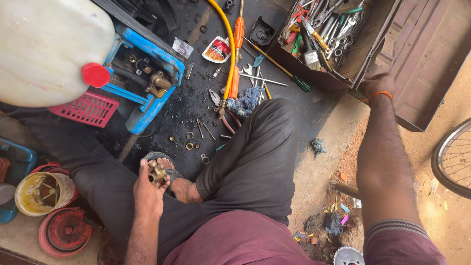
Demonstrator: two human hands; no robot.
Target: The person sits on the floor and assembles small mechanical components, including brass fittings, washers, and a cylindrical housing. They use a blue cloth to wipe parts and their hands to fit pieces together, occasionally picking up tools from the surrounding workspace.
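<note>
The person sat on the ground with legs crossed, in dark trousers and a maroon shirt. The left hand was held low over the left knee, its fingers clamped around a small brass fitting, just beside the bare foot in a sandal. The right hand was stretched far out to the open wooden toolbox, resting at its near corner; an orange band circled the wrist, and whether those fingers were together or apart could not be told, since they were hidden over the box edge. The toolbox was crowded with spanners, pliers and a brush. On the oily black floor ahead lay scattered brass rings, an orange-handled spray lance with a yellow hose, a blue rag and a green-handled screwdriver. To the left stood a blue sprayer pump frame beneath a white tank with a red cap.
</note>
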